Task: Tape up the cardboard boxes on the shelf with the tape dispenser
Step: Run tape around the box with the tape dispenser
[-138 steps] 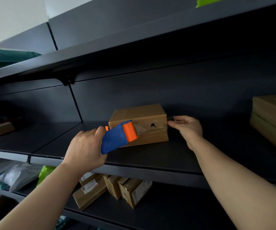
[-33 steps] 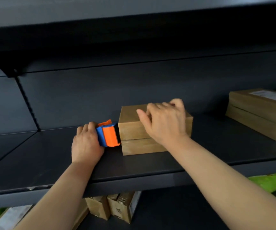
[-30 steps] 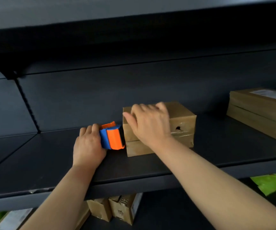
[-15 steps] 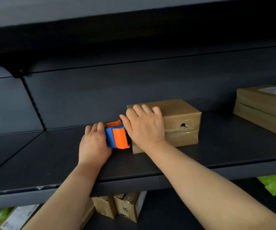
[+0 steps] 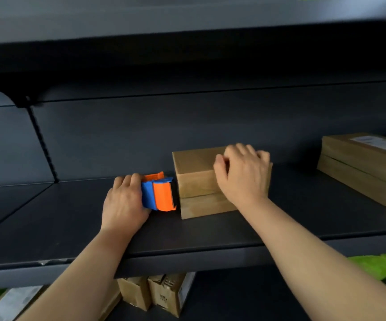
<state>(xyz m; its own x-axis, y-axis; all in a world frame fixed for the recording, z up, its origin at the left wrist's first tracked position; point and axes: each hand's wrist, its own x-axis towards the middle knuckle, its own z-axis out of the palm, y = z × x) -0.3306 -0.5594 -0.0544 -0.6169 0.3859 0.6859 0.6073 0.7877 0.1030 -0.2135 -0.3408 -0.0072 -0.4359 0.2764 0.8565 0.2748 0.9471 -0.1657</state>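
Here, left to right:
Left hand [image 5: 122, 205]: grip closed around the blue-and-orange plastic tape dispenser [image 5: 158, 193], nose at the box's left end, likely to run tape.
Small brown cardboard box [image 5: 195, 179]: resting on the dark metal shelf [image 5: 48, 218].
Right hand [image 5: 243, 174]: fingers curled over the box, bracing it.

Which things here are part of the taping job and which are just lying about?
In use: tape dispenser in left hand; small cardboard box under right hand.

Lying about: stacked boxes at right; boxes on lower shelf; green bag.
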